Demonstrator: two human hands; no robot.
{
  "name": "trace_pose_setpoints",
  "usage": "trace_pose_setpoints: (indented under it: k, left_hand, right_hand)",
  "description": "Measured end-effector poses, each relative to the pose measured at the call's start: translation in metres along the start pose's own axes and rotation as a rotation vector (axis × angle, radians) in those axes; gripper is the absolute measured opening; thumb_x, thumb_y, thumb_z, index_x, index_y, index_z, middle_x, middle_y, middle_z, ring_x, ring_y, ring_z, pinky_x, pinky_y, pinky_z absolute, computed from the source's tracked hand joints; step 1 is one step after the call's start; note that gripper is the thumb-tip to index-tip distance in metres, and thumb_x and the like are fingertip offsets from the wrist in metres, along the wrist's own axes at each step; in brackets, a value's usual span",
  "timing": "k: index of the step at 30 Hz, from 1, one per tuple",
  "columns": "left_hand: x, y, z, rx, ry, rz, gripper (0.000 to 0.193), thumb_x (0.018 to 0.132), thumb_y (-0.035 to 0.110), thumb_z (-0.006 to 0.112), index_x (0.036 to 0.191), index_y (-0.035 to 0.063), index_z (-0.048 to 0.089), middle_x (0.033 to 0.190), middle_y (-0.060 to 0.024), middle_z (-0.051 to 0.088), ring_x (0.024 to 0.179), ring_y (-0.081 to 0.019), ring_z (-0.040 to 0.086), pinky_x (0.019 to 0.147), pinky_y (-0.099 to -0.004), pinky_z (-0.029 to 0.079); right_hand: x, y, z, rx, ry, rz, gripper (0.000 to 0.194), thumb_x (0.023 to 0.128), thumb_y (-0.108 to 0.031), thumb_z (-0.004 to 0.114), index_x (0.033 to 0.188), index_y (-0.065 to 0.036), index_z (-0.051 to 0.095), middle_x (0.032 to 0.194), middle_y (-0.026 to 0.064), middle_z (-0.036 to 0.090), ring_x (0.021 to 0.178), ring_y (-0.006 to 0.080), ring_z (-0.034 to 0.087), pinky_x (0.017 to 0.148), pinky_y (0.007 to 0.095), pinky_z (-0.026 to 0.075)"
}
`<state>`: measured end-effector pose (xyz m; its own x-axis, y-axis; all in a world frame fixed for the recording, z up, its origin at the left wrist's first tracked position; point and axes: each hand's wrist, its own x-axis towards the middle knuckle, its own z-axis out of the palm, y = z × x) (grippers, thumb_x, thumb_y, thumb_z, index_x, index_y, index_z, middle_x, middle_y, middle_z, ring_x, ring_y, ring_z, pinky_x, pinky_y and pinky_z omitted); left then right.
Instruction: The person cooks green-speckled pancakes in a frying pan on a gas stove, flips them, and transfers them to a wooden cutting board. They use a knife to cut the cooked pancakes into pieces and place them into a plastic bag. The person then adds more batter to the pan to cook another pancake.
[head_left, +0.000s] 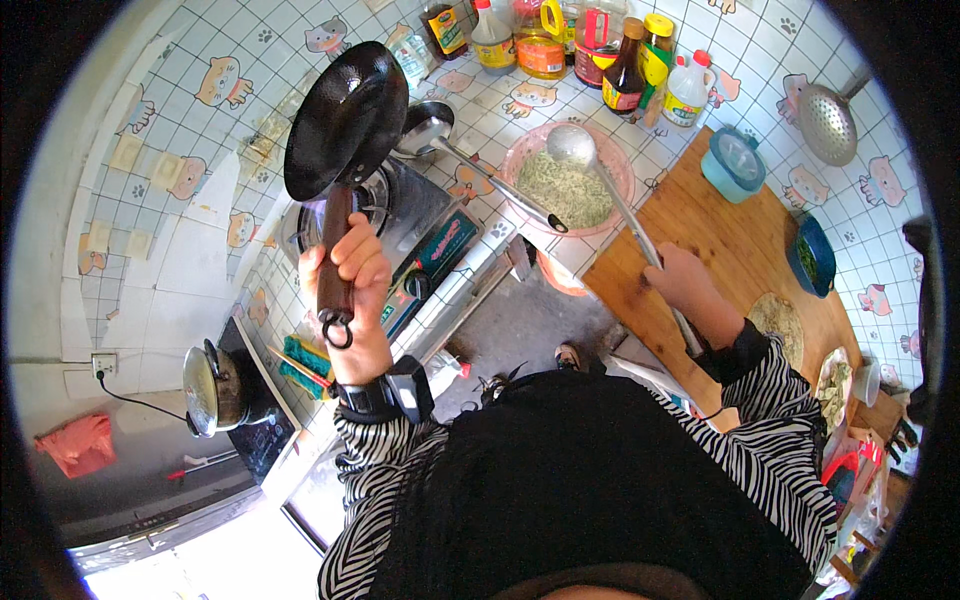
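My left hand (351, 281) is closed around the dark wooden handle of a black frying pan (349, 112), tilted and held up over a gas stove (427, 217). A blue flame shows beside the handle. In my right hand (682, 281) is the long handle of a metal ladle (571, 144). The ladle's bowl is over a pink basin (628, 161) that holds a pale mixture with green shreds (562, 191). Another ladle (487, 176) lies between stove and basin, its bowl in a small metal dish, its handle end over the basin's rim.
Sauce and oil bottles (540, 41) line the back. A wooden board (675, 217) at right bears a lidded blue container (735, 165) and a flatbread (776, 326). A blue bowl of greens (812, 256) is beyond. A perforated skimmer (827, 124) hangs right; a lidded pot (214, 386) stands left.
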<state>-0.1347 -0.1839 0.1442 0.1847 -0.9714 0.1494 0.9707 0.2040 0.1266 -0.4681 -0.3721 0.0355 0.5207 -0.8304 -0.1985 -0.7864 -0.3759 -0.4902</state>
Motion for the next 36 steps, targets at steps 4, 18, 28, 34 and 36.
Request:
trace_pose_setpoints:
  k: [4, 18, 28, 34, 36]
  left_hand:
    - [-0.027, -0.008, 0.015, 0.019, -0.047, -0.037, 0.047, 0.073, 0.012, 0.058, 0.109, -0.011, 0.038, 0.068, -0.0039, 0.043, 0.055, -0.0137, 0.043, 0.048, -0.0269, 0.034]
    - [-0.094, -0.014, 0.029, 0.178, 0.089, -0.075, 0.048, 0.076, 0.016, 0.054, 0.112, -0.011, 0.038, 0.067, -0.0073, 0.045, 0.053, -0.0167, 0.046, 0.045, -0.029, 0.04]
    - [-0.111, -0.013, 0.027, 0.156, 0.091, -0.11, 0.048, 0.075, 0.015, 0.052, 0.112, -0.0112, 0.039, 0.067, -0.0096, 0.045, 0.054, -0.019, 0.047, 0.04, -0.0306, 0.041]
    - [-0.115, -0.016, 0.029, 0.192, 0.096, -0.116, 0.05, 0.075, 0.015, 0.053, 0.114, -0.012, 0.036, 0.065, -0.0083, 0.045, 0.051, -0.018, 0.045, 0.043, -0.0306, 0.039]
    - [-0.115, -0.016, 0.03, 0.185, 0.109, -0.115, 0.051, 0.075, 0.014, 0.054, 0.115, -0.0123, 0.035, 0.064, -0.0076, 0.044, 0.051, -0.0176, 0.045, 0.044, -0.0307, 0.038]
  right_hand:
    - [-0.002, -0.021, -0.012, 0.447, -0.238, 0.037, 0.021, 0.071, -0.018, 0.056, 0.07, 0.003, 0.052, 0.058, 0.0131, 0.053, 0.051, 0.0225, 0.054, 0.048, 0.0349, 0.043]
    - [-0.028, -0.018, -0.047, -0.252, -0.033, -0.041, 0.019, 0.07, -0.016, 0.051, 0.068, 0.001, 0.057, 0.074, 0.0218, 0.059, 0.072, 0.0406, 0.056, 0.062, 0.0462, 0.045]
    - [-0.018, -0.045, -0.063, 0.358, -0.217, -0.077, 0.02, 0.072, -0.017, 0.053, 0.06, -0.001, 0.055, 0.052, 0.011, 0.053, 0.042, 0.0231, 0.05, 0.042, 0.0357, 0.038]
    - [-0.031, -0.041, -0.058, 0.026, -0.254, -0.13, 0.022, 0.072, -0.018, 0.055, 0.063, 0.003, 0.053, 0.049, 0.0099, 0.048, 0.043, 0.0179, 0.051, 0.042, 0.032, 0.038]
    - [-0.027, -0.044, -0.055, 0.139, -0.318, -0.372, 0.02, 0.07, -0.019, 0.056, 0.063, 0.0, 0.054, 0.06, 0.0171, 0.053, 0.057, 0.0346, 0.054, 0.049, 0.0413, 0.04]
